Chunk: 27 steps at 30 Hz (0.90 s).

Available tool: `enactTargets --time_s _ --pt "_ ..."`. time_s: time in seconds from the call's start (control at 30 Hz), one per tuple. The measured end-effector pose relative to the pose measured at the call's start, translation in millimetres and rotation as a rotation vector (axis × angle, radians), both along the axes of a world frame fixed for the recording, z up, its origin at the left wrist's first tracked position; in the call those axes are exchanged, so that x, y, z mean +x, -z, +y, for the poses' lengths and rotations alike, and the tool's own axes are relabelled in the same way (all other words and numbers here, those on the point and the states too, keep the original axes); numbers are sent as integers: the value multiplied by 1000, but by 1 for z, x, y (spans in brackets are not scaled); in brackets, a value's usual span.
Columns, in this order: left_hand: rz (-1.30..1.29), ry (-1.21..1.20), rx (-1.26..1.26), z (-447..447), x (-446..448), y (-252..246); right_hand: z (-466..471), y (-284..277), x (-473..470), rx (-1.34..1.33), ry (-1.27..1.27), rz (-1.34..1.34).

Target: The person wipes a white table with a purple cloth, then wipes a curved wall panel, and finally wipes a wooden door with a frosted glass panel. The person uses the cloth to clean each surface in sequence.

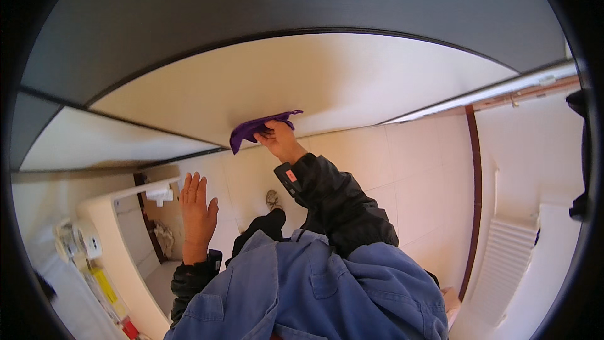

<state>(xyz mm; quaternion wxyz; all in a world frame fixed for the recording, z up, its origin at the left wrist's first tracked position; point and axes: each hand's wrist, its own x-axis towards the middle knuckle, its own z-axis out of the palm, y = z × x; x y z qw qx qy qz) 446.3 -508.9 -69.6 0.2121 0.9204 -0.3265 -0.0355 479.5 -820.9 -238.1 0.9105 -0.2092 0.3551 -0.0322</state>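
Note:
My right hand (281, 143) grips a purple cloth (255, 127) against the lower part of a pale cabinet or wardrobe panel (306, 71). One end of the cloth droops to the left of my fingers, and a small loop sticks out at its right. Off to the left, my left hand (194, 208) hangs in the air with its fingers extended and the thumb apart; nothing is in it. It is close to the end of a white shelf or ledge (108, 226).
A dark grey panel (302, 4) borders the pale one above. Pale floor tiles (363, 160) lie below, with my shoe (272, 199) on them. A ribbed white radiator (505, 259) stands at the right wall. Small items, including a yellow one (104, 285), sit at the left.

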Motion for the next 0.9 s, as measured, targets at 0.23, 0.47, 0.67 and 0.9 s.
enactTargets --time_s 0.23,0.47,0.67,0.9 --pt "-56 154 -2 -72 1 -11 -168 28 -109 -1446 -315 106" --pt "-79 268 8 -178 -27 -23 -375 74 -206 -1629 -13 337" --pt "-95 338 25 -263 -52 -36 -516 64 -248 -1724 65 662" --pt "-115 413 8 -344 -80 -48 -569 -64 -246 -679 839 432"
